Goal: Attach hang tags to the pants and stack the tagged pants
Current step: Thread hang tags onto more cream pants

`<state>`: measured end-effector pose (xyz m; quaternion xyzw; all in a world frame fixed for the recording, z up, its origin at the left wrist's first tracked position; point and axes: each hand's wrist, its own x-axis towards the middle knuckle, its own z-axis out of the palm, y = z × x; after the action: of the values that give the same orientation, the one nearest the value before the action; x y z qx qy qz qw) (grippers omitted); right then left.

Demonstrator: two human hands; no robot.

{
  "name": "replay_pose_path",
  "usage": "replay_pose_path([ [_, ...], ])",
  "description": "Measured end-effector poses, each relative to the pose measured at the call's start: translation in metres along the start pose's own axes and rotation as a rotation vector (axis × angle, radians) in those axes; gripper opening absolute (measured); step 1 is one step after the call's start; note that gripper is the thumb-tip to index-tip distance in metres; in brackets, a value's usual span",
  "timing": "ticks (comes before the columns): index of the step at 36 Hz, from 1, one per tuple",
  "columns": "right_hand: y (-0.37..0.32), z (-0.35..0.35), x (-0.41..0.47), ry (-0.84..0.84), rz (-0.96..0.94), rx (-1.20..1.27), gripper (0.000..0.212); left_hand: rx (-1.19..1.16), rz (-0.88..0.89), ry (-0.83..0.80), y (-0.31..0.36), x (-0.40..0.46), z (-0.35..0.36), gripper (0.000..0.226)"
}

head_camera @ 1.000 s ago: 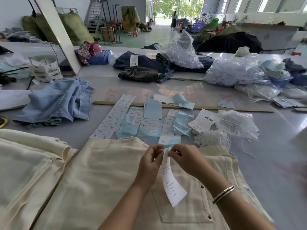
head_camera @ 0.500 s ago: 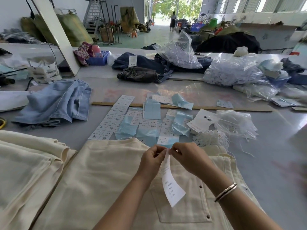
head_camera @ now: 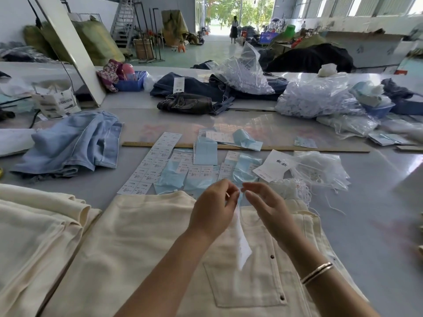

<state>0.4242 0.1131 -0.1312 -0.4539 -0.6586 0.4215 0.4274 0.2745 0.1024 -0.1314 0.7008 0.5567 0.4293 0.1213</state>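
Cream pants (head_camera: 146,239) lie flat in front of me with a back pocket facing up. Above their waistband my left hand (head_camera: 214,209) and my right hand (head_camera: 265,207) face each other, fingertips nearly touching. A white hang tag (head_camera: 242,245) dangles, blurred, between them from my left fingertips. My right fingers pinch at something thin by the tag's top; the string itself is too fine to make out. A stack of cream pants (head_camera: 34,227) lies at the left.
Sticker sheets and pale blue tags (head_camera: 190,170) are spread beyond the pants, by a wooden ruler (head_camera: 297,148). A bundle of white strings (head_camera: 295,191) and a plastic bag (head_camera: 320,170) sit to the right. Light blue jeans (head_camera: 71,145) lie left; dark jeans (head_camera: 194,94) and bags farther back.
Both hands rose slightly and drew a little apart. The tag now swings and blurs below them, hanging from the left fingertips.
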Motion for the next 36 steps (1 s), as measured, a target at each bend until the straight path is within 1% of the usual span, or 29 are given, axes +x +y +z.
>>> replay_pose_path([
  [2,-0.005,0.001,-0.001,-0.04,-0.017,0.072,0.012,-0.097,-0.004,0.005,0.009,0.005,-0.003,0.006],
  [4,-0.007,0.0,-0.004,-0.052,0.005,0.148,0.026,-0.133,0.004,-0.014,0.016,0.009,-0.006,0.006],
  [6,-0.008,-0.005,-0.005,-0.056,0.042,0.17,0.035,-0.125,0.011,-0.059,0.019,0.012,-0.008,0.007],
  [8,-0.008,-0.008,-0.005,-0.052,0.053,0.121,0.033,-0.1,0.013,-0.124,0.019,0.013,-0.009,0.005],
  [10,-0.007,-0.01,-0.004,-0.02,0.08,0.063,0.019,-0.088,0.015,-0.161,0.018,0.013,-0.008,0.006],
  [11,-0.006,-0.012,-0.003,-0.011,0.102,0.034,0.017,-0.115,0.004,-0.152,0.017,0.013,-0.007,0.007],
  [14,-0.001,-0.014,-0.003,-0.006,0.183,-0.026,0.029,-0.213,-0.058,-0.09,0.012,0.013,-0.007,0.008],
  [15,0.001,-0.014,-0.003,-0.005,0.224,-0.019,0.031,-0.22,-0.074,-0.092,0.01,0.013,-0.006,0.009],
  [18,0.006,-0.019,-0.005,-0.027,0.375,0.126,0.033,-0.245,-0.108,-0.152,0.006,0.011,-0.003,0.014],
  [20,0.008,-0.026,-0.005,-0.072,0.453,0.259,0.032,-0.313,-0.143,-0.142,0.006,0.011,-0.001,0.019],
  [21,0.009,-0.029,-0.005,-0.098,0.477,0.284,0.032,-0.346,-0.167,-0.125,0.006,0.011,-0.001,0.02],
  [23,0.011,-0.031,-0.005,-0.142,0.501,0.222,0.037,-0.33,-0.183,-0.118,0.004,0.013,0.002,0.016],
  [24,0.012,-0.032,-0.005,-0.153,0.498,0.145,0.044,-0.281,-0.174,-0.141,0.002,0.014,0.004,0.013],
  [26,0.016,-0.032,-0.005,-0.133,0.449,-0.034,0.058,-0.176,-0.153,-0.2,-0.002,0.012,0.01,0.01],
  [27,0.019,-0.032,-0.006,-0.104,0.405,-0.106,0.06,-0.132,-0.142,-0.226,-0.005,0.01,0.013,0.009],
  [29,0.024,-0.031,-0.008,-0.032,0.286,-0.208,0.051,-0.057,-0.124,-0.271,-0.009,0.006,0.021,0.006],
  [31,0.028,-0.029,-0.01,0.0,0.19,-0.242,0.031,-0.03,-0.11,-0.294,-0.012,0.003,0.028,0.005],
  [33,0.031,-0.023,-0.011,-0.001,0.176,-0.193,0.011,-0.044,-0.107,-0.285,-0.013,0.0,0.035,0.006],
  [34,0.032,-0.021,-0.011,0.013,0.191,-0.149,0.005,-0.056,-0.107,-0.275,-0.012,-0.001,0.038,0.007],
  [36,0.034,-0.017,-0.012,0.052,0.242,-0.044,0.004,-0.071,-0.104,-0.26,-0.009,-0.003,0.045,0.011],
])
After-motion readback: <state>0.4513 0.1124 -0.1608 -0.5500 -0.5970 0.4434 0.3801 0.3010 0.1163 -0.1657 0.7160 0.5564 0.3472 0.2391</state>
